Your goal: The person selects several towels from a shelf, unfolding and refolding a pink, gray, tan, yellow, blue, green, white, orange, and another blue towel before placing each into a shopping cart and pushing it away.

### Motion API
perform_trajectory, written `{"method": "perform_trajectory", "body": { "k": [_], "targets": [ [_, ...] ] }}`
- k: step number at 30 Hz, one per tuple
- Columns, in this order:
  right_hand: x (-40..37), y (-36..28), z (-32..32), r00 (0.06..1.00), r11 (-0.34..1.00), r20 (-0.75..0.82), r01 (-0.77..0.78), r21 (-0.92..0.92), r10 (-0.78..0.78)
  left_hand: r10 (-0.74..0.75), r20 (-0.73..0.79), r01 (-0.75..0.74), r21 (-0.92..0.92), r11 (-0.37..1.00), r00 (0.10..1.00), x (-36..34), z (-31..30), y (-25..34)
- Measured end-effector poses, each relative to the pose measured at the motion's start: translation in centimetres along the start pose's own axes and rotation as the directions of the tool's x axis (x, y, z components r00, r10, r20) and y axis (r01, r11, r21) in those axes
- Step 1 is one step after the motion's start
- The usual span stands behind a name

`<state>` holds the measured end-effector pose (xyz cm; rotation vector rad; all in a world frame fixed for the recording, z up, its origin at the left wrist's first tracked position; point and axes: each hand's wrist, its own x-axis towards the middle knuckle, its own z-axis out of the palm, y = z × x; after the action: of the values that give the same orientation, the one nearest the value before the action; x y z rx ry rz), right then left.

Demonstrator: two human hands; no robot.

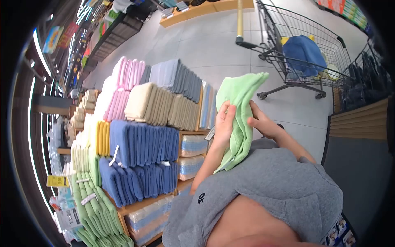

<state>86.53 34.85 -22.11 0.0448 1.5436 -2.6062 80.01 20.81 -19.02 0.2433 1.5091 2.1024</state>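
Note:
A light green towel (238,99), loosely folded, is held in front of my grey shirt by both hands. My left hand (225,119) grips its left side, with the thumb lying over the cloth. On the other side my right hand (263,120) is closed on the towel's right edge, some of its fingers hidden behind the fabric. The towel's upper corner points up and to the right, and its lower end hangs close to my shirt. Nearest to my left arm are stacks of folded blue towels (148,144) and beige towels (164,107).
A display shelf to the left bears pink towels (125,82), grey towels (177,78), yellow towels (103,138) and green towels (94,206). Wrapped packs (193,146) fill its side compartments. A wheeled shopping cart (304,49) holding a blue item (304,55) stands ahead on the right, on grey floor tiles.

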Motion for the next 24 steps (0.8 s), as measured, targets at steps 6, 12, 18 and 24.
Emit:
{"method": "perform_trajectory", "body": {
  "k": [6,12,18,24],
  "targets": [
    [-1.9,-3.2,-9.7,0.949,0.846,-0.202,-0.103,0.524,0.241,-0.116,-0.012,0.115,-0.045,0.992,0.993,4.8,6.5,-0.8],
    [-5.9,-4.4,-18.9,0.759,0.99,-0.639,-0.141,0.024,0.124,0.036,0.082,0.027,-0.661,0.75,0.996,7.1,13.7,0.6],
    [-10.3,-7.1,-22.7,0.895,0.895,-0.393,0.017,-0.446,-0.213,0.081,0.421,0.239,-0.65,0.721,0.903,8.6,22.4,-0.1],
    [-11.2,-7.8,-22.6,0.914,0.991,-0.382,0.117,-0.064,-0.133,-0.463,0.649,0.673,-0.103,0.732,0.603,10.5,27.0,-5.2]
  ]
}}
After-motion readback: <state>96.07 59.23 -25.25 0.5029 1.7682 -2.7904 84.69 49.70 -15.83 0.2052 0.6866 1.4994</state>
